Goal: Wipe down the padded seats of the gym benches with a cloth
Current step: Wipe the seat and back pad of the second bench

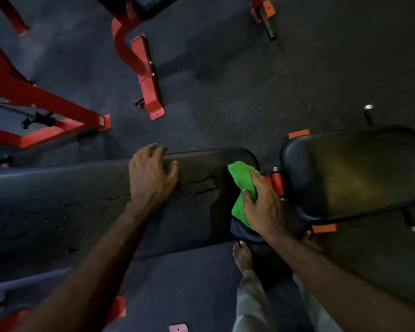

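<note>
Cloth (241,185), bright green and bunched, sits in my right hand (264,207), fingers curled round it, pressed against the rounded end of the long back pad (82,207) of the bench. My left hand (151,176) rests flat on that pad's far edge, fingers spread and relaxed, holding nothing. The pad's black vinyl looks cracked and flaking near both hands. Just beyond the cloth, across a gap showing the red hinge bracket (277,182), lies the shorter seat pad (359,173). My 2 bare feet stand on the dark rubber floor (225,92) below. Red machine frames (139,63) stand further off.
</note>
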`<action>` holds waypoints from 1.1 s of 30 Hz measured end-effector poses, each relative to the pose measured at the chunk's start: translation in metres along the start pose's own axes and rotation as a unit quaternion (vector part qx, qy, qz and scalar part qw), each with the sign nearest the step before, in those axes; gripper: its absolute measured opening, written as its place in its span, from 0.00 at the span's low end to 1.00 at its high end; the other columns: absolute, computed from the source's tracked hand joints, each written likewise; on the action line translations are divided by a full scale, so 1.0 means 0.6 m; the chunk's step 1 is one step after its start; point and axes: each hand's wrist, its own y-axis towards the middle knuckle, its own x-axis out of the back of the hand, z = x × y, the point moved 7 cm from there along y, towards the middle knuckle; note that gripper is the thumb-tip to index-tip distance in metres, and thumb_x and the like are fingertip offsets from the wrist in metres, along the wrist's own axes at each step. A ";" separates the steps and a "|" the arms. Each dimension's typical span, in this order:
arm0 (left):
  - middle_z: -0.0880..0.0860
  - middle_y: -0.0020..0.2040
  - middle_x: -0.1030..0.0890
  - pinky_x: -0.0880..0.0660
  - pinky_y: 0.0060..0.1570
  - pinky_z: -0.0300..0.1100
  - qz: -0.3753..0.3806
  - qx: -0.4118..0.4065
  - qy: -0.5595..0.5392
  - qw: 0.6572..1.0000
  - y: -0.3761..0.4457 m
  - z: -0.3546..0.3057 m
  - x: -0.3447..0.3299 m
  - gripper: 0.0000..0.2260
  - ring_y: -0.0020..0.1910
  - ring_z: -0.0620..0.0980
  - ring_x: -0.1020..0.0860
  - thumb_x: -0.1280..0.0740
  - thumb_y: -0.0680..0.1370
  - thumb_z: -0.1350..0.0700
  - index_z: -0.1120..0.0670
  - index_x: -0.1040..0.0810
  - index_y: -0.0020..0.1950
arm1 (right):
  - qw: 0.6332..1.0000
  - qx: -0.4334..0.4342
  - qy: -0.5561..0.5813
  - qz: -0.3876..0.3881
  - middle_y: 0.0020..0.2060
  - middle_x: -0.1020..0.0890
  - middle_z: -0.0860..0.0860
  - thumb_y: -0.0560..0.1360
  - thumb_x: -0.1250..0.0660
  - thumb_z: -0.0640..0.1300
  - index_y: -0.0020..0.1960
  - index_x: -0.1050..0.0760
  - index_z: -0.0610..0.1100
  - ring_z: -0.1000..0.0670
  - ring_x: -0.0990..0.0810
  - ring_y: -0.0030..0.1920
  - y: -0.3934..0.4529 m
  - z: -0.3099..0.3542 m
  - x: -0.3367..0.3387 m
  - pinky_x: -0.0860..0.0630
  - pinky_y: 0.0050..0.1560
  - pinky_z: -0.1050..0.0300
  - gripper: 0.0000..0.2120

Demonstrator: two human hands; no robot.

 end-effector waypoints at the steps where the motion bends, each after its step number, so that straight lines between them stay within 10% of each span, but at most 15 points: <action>1: 0.58 0.72 0.27 0.35 0.75 0.58 0.016 0.003 0.010 1.000 0.010 0.018 -0.003 0.25 0.72 0.59 0.30 0.35 0.80 0.43 0.54 0.27 0.73 | 1.000 0.009 -0.007 -0.016 0.76 0.29 0.46 0.79 0.33 0.42 0.78 0.31 0.43 0.46 0.31 0.76 -0.001 0.006 -0.013 0.39 0.75 0.60 0.27; 11: 0.59 0.72 0.28 0.49 0.80 0.58 -0.017 0.008 0.033 0.999 0.011 0.062 -0.081 0.25 0.77 0.60 0.38 0.41 0.83 0.42 0.55 0.31 0.75 | 0.961 0.171 -0.215 0.015 0.83 0.44 0.53 0.80 0.41 0.57 0.83 0.45 0.55 0.49 0.46 0.82 0.006 0.054 -0.149 0.39 0.75 0.36 0.33; 16: 0.57 0.71 0.28 0.50 0.80 0.57 -0.017 0.020 0.033 0.999 0.016 0.068 -0.095 0.25 0.76 0.58 0.37 0.42 0.82 0.40 0.54 0.29 0.74 | 0.991 0.014 -0.113 -0.075 0.83 0.45 0.48 0.81 0.42 0.54 0.84 0.44 0.51 0.46 0.50 0.83 0.007 0.070 -0.186 0.46 0.81 0.41 0.33; 21: 0.56 0.71 0.27 0.49 0.79 0.57 -0.017 0.020 0.029 0.999 0.018 0.071 -0.095 0.25 0.76 0.57 0.36 0.42 0.82 0.40 0.53 0.29 0.73 | 0.956 0.252 -0.151 0.019 0.82 0.40 0.49 0.78 0.36 0.46 0.83 0.40 0.48 0.47 0.45 0.83 0.028 0.097 -0.180 0.41 0.80 0.44 0.33; 25: 0.57 0.73 0.29 0.50 0.79 0.57 -0.004 0.010 0.024 1.000 0.020 0.072 -0.099 0.25 0.77 0.57 0.38 0.43 0.83 0.40 0.53 0.31 0.75 | 0.988 -0.046 -0.019 -0.148 0.80 0.34 0.47 0.79 0.36 0.45 0.80 0.35 0.46 0.46 0.40 0.81 0.095 0.051 -0.154 0.39 0.79 0.40 0.30; 30: 0.57 0.73 0.29 0.50 0.80 0.57 0.002 0.020 0.028 0.999 0.019 0.069 -0.097 0.25 0.77 0.58 0.38 0.43 0.83 0.40 0.53 0.31 0.75 | 0.957 0.255 -0.138 0.030 0.82 0.39 0.50 0.80 0.36 0.45 0.83 0.41 0.48 0.50 0.46 0.83 0.061 0.104 -0.183 0.44 0.81 0.47 0.33; 33: 0.57 0.73 0.29 0.50 0.80 0.58 0.010 0.019 0.022 1.000 0.019 0.067 -0.093 0.26 0.77 0.58 0.38 0.43 0.83 0.40 0.54 0.31 0.75 | 0.985 0.127 -0.101 -0.058 0.79 0.34 0.49 0.79 0.35 0.45 0.80 0.35 0.46 0.50 0.39 0.81 0.119 0.046 -0.131 0.37 0.79 0.43 0.30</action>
